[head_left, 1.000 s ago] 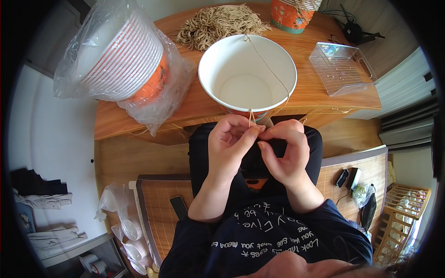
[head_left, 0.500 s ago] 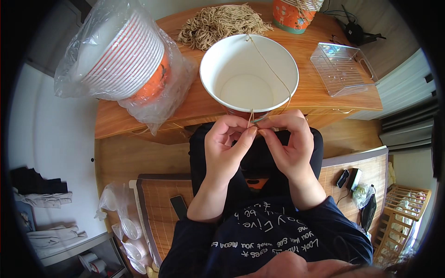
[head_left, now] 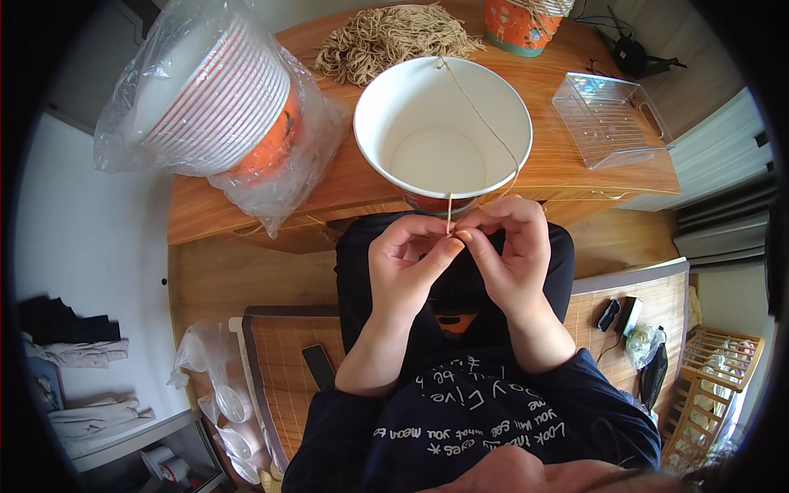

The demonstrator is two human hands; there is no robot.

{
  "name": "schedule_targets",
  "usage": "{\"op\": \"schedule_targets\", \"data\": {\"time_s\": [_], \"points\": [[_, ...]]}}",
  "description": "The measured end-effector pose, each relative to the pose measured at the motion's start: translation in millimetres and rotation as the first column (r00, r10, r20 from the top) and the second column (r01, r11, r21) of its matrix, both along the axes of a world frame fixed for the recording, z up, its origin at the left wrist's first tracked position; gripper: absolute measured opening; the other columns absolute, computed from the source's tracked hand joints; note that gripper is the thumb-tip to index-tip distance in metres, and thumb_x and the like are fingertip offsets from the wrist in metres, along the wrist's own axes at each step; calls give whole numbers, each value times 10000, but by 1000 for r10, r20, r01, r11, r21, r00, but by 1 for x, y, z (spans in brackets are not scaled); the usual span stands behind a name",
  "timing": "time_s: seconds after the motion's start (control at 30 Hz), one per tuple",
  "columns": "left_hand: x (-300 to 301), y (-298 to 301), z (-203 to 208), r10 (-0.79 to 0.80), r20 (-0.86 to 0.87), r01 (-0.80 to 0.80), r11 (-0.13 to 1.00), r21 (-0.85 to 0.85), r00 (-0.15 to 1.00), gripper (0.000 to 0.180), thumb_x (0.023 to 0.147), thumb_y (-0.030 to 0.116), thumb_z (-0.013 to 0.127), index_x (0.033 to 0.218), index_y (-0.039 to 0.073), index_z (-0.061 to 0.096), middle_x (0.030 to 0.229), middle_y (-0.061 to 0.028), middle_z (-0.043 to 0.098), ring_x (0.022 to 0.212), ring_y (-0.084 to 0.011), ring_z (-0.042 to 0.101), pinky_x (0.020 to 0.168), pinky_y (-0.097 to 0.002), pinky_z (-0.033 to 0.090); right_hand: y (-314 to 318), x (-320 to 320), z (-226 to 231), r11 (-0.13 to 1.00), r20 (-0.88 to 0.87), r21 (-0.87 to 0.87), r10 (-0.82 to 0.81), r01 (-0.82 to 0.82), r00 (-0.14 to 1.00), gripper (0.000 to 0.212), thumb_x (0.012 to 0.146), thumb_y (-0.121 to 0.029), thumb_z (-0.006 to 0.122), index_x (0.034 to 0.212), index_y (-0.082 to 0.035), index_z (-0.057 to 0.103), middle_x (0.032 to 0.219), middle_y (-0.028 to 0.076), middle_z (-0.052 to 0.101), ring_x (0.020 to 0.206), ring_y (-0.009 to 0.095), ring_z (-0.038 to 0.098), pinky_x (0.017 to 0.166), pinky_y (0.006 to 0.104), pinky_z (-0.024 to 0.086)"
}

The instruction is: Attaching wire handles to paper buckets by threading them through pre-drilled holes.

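Note:
A large white-lined paper bucket [head_left: 440, 156] stands at the front edge of the wooden desk, its mouth facing up toward me. A thin tan cord [head_left: 485, 123] runs from a hole at its far rim, across the opening and over the right side, down to my fingers. At the near rim the cord comes out and is pulled taut toward me. My left hand [head_left: 407, 255] pinches it between thumb and fingers. My right hand [head_left: 514, 246] pinches the cord right beside it, fingertips nearly touching. The exact knot or loop between the fingertips is hidden.
A plastic-wrapped stack of similar buckets [head_left: 222, 107] leans at the desk's left. Behind the bucket lies a heap of tan cords [head_left: 394, 41]. An orange bucket [head_left: 522, 25] holding cords stands at the back right, near a clear plastic tray [head_left: 612, 123]. A phone [head_left: 318, 366] lies beside me.
Both hands have shifted slightly down toward me, drawing the cord at the near rim tighter and straighter. The fingertips stay pinched together.

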State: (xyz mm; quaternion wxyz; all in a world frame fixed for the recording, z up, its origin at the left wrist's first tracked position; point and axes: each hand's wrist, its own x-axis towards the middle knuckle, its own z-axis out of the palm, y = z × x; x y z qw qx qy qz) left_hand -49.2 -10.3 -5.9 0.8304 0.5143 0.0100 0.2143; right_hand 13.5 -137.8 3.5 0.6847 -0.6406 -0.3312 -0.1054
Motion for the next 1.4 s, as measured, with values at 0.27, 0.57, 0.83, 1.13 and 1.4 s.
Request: {"op": "schedule_targets", "data": {"time_s": [0.27, 0.57, 0.83, 1.13, 1.4], "points": [[0, -1, 0, 12, -8, -12, 1000, -28, 1000, 149, 912, 25, 731, 1042, -22, 676, 969, -52, 721, 843, -66, 646, 764, -201, 502, -2, -2, 2, 998, -79, 50, 47, -43, 996, 309, 887, 47, 711, 1113, 2, 505, 962, 115, 699, 890, 166, 708, 775, 269, 563], [0, 7, -4, -31, -14, 30, 998, -63, 999, 114, 907, -2, 719, 1020, -12, 708, 1030, -69, 685, 901, -103, 642, 818, -225, 499, -9, 3, 0, 991, 177, -65, -101, 114, 979, 390, 770, 37, 803, 1071, -30, 565, 1001, 88, 730, 818, 133, 600, 751, 273, 509], [1, 13, -11, -163, -71, 141, 958, -249, 984, 123, 925, 34, 706, 1044, 5, 724, 1034, -50, 658, 954, -113, 625, 868, -248, 473, 0, 1, 1, 996, 55, -54, -71, 74, 996, 403, 748, 51, 817, 1066, -33, 583, 927, 77, 717, 824, 162, 663, 767, 270, 556], [2, 8, -10, -90, -15, 86, 984, -154, 996, 114, 929, 30, 701, 1037, -4, 692, 1010, -40, 659, 916, -93, 621, 837, -224, 474, -1, 2, -2, 986, 133, -144, -62, 82, 989, 383, 772, 50, 792, 1077, -60, 588, 896, 50, 667, 782, 186, 617, 688, 293, 511], [0, -7, 0, 147, 34, -149, 987, 61, 988, 114, 931, 16, 697, 1029, -9, 644, 970, -38, 647, 830, -73, 585, 764, -212, 466, 0, 7, 3, 978, 342, -158, -78, 139, 937, 373, 764, 16, 795, 1066, -95, 606, 925, 29, 709, 784, 223, 585, 753, 339, 401]]}}
